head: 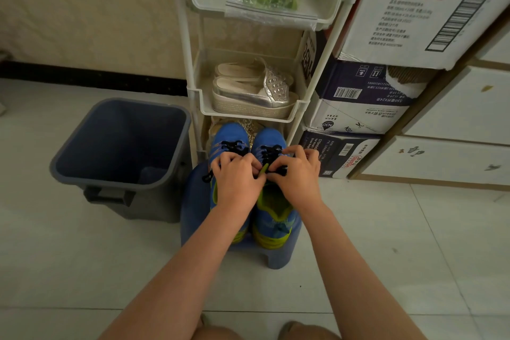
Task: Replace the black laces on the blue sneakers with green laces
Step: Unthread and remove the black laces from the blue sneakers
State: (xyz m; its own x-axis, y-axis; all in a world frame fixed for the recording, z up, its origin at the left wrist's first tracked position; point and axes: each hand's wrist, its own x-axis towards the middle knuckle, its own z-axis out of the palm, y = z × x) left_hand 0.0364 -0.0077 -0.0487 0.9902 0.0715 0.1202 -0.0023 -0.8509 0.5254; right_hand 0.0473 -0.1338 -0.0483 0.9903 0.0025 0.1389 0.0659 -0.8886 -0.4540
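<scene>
I see the blue sneakers (271, 215) side by side on a blue stool (193, 201), toes at the white rack's (248, 116) bottom tier. My left hand (237, 176) pinches a green lace (264, 168) end. My right hand (296, 171) pinches the black laces (271, 153). The bin (74, 136) crowds the stool's left edge and boxes (356, 107) stand to the right.

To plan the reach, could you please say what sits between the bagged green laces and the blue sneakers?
In the head view, silver shoes on the rack's middle shelf.
</scene>
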